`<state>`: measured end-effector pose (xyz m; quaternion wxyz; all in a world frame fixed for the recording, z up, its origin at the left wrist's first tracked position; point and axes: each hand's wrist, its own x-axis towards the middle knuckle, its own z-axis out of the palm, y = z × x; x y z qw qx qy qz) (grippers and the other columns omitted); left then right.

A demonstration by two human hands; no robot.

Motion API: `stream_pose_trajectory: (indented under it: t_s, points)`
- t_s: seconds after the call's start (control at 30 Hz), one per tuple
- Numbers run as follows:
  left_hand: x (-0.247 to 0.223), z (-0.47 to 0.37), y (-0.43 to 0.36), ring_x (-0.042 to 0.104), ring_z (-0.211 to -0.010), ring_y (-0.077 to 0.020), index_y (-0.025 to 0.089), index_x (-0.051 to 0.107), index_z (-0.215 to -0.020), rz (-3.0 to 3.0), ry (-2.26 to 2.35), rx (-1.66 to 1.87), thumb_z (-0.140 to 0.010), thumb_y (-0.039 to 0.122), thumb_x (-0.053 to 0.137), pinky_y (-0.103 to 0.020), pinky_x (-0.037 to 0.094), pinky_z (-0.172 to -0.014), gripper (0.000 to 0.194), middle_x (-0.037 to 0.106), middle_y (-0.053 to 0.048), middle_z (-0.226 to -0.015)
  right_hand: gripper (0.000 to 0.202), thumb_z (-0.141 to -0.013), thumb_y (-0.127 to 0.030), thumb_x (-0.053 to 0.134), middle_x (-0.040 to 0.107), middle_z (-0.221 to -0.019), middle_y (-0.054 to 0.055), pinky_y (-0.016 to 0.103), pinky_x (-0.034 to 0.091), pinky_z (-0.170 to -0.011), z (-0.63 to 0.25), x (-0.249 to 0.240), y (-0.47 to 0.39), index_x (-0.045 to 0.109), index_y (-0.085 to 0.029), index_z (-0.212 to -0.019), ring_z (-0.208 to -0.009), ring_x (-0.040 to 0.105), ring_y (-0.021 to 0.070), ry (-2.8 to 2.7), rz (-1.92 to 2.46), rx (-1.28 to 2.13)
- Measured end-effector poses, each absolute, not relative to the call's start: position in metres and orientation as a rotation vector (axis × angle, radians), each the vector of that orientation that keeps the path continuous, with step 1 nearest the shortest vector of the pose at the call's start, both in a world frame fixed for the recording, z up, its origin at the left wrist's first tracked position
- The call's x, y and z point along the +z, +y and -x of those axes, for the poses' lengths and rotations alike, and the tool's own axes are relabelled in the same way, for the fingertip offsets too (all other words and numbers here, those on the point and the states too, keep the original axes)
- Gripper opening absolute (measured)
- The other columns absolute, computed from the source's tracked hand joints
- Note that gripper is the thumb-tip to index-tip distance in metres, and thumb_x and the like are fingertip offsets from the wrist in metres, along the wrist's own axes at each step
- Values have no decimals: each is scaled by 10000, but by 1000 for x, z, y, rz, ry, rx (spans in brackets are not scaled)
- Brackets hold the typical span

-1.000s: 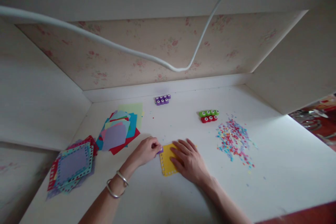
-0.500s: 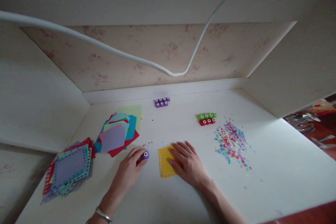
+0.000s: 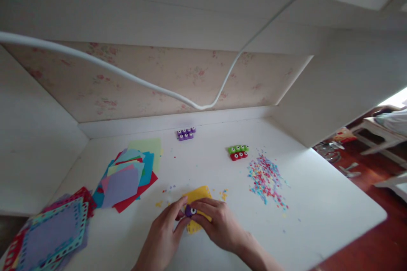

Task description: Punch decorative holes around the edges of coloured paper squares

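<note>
A small purple punch (image 3: 190, 210) with a white-and-black eye-like top is held over a yellow paper square (image 3: 203, 196). My left hand (image 3: 167, 226) grips the punch from the left, its fingers closed around it. From the right, the thumb and fingers of my right hand (image 3: 218, 222) pinch the same punch. Both hands partly cover the yellow paper, and its punched edge is hard to see. Small yellow bits (image 3: 224, 195) lie on the table right of the paper, with more to its left.
Punched sheets (image 3: 54, 230) are stacked at the left, beside plain coloured papers (image 3: 122, 186). Purple punches (image 3: 186, 134) stand at the back, green and red punches (image 3: 238, 152) further right. Confetti (image 3: 265, 175) covers part of the white table (image 3: 318, 203). A white cable (image 3: 136, 79) hangs above.
My right hand has left its flat position on the yellow paper and now grips the purple punch with my left hand, over the paper. Yellow bits now show on the table. The view has shifted right.
</note>
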<state>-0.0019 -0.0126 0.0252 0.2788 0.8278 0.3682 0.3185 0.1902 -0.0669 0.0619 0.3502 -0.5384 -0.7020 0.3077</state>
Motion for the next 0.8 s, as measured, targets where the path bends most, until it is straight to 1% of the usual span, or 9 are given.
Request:
stream_pose_trajectory:
  t_s: [0.13, 0.2, 0.27, 0.33, 0.4, 0.5, 0.6, 0.67, 0.8]
  points:
    - [11, 11, -13, 710, -746, -158, 254, 543, -1293, -2133, 1094, 819, -953, 389, 553, -247, 622, -682, 366, 711, -61, -1048, 237, -952, -395, 577, 752, -1062, 38, 310, 561, -852, -228, 56, -53, 721, -268, -1089, -943, 705, 196, -1540, 1572, 781]
    - [0, 17, -13, 712, -747, -158, 242, 576, -1247, -2092, 1109, 812, -957, 381, 539, -252, 625, -691, 323, 706, -71, -1053, 298, -899, -459, 613, 765, -1031, 51, 341, 573, -822, -267, 53, -36, 730, -242, -1066, -903, 719, 218, -1362, 1717, 670]
    - [-12, 22, -13, 720, -761, -164, 231, 603, -1200, -2072, 1115, 829, -958, 383, 529, -260, 629, -709, 295, 706, -84, -1066, 368, -860, -503, 611, 780, -979, 46, 339, 576, -792, -315, 53, -15, 729, -236, -1083, -877, 732, 226, -1170, 1917, 499]
    - [-22, 25, -12, 729, -783, -169, 233, 619, -1172, -2084, 1117, 850, -956, 378, 529, -269, 631, -737, 275, 703, -93, -1105, 432, -876, -503, 554, 772, -1024, 85, 344, 557, -815, -364, 55, 6, 710, -196, -1138, -940, 722, 243, -1071, 2025, 372]
    - [-29, 25, -11, 735, -806, -172, 245, 630, -1156, -2115, 1113, 859, -954, 363, 533, -276, 630, -766, 253, 704, -88, -1128, 471, -856, -508, 556, 768, -1032, 118, 357, 540, -819, -406, 58, 25, 709, -167, -1142, -969, 712, 268, -991, 2143, 278]
    - [-33, 23, -9, 740, -871, -186, 256, 643, -1140, -2176, 1111, 867, -950, 336, 537, -281, 629, -793, 232, 713, -75, -1124, 432, -807, -507, 610, 778, -992, 105, 358, 520, -812, -443, 56, 45, 745, -194, -1073, -958, 708, 284, -950, 2318, 217]
    - [-34, 23, -9, 731, -954, -199, 250, 657, -1128, -2231, 1123, 878, -951, 307, 528, -290, 621, -832, 226, 717, -72, -1123, 360, -773, -472, 654, 781, -981, 80, 331, 513, -786, -455, 47, 56, 771, -230, -1013, -946, 708, 280, -991, 2449, 219]
    - [-35, 23, -9, 724, -983, -203, 248, 666, -1121, -2260, 1130, 882, -955, 302, 522, -302, 615, -858, 226, 722, -69, -1113, 339, -773, -453, 653, 778, -1000, 76, 324, 510, -770, -457, 40, 60, 774, -242, -1010, -950, 707, 279, -1026, 2517, 227]
    - [-33, 23, -10, 718, -995, -213, 252, 688, -1081, -2307, 1133, 906, -959, 320, 523, -328, 613, -875, 216, 733, -62, -1080, 322, -767, -443, 654, 773, -999, 96, 350, 515, -753, -456, 33, 63, 782, -230, -972, -940, 707, 299, -1101, 2619, 252]
